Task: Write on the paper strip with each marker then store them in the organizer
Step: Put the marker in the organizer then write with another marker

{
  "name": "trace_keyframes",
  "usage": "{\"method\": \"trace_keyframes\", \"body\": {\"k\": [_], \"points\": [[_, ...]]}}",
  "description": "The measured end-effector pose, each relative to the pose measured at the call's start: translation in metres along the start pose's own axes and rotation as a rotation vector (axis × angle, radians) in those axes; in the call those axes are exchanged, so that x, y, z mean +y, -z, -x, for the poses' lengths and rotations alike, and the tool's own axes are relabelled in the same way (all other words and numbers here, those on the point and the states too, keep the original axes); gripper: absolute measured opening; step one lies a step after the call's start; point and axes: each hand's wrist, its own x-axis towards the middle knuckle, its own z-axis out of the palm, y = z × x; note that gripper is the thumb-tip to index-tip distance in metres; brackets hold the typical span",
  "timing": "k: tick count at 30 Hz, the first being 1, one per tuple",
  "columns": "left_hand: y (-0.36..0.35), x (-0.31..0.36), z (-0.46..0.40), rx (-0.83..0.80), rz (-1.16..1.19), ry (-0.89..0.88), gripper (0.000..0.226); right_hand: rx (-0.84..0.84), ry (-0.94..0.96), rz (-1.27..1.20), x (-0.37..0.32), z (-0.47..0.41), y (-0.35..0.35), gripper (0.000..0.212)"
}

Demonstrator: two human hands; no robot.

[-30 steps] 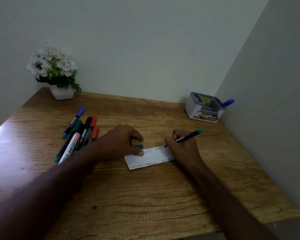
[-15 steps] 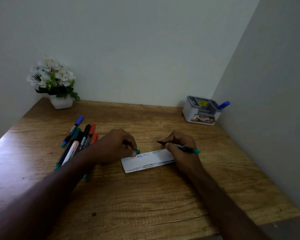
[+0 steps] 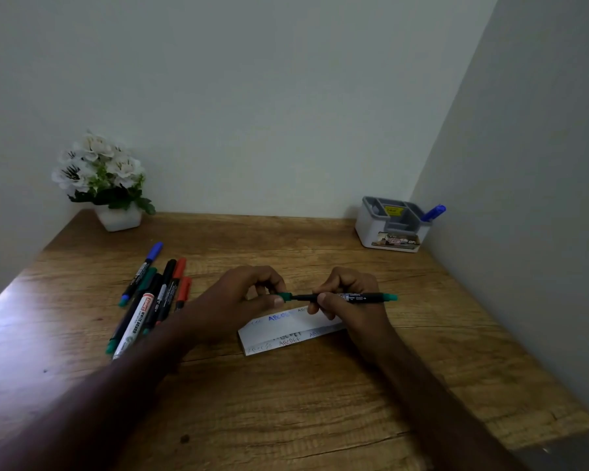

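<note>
Lying loose at the left, the spare markers (image 3: 143, 300) are untouched. The green cap (image 3: 285, 296) is pinched in the left hand (image 3: 238, 300) and the light, stiff, probably slippery green marker (image 3: 351, 297) is gripped mid-barrel by the right hand (image 3: 349, 297) above the paper strip (image 3: 286, 329); the organizer (image 3: 393, 229) stands far right.

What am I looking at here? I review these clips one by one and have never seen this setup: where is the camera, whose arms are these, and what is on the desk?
There is no robot. A camera worn on a person's head looks forward and down, so the arms are the wearer's own. The right hand holds a green marker level above the paper strip, which already carries writing. The left hand pinches the green cap at the marker's tip; whether it is fully seated I cannot tell. On the wooden desk, a pile of markers lies to the left, a flower pot stands far left, and an organizer far right holds a blue marker.
</note>
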Motion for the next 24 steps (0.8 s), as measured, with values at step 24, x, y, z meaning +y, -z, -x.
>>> {"method": "trace_keyframes", "body": {"k": [24], "points": [[-0.018,0.010,0.002,0.041,0.195,-0.089,0.011,-0.122,-0.011,-0.021,0.001,0.000,-0.002,0.017]]}}
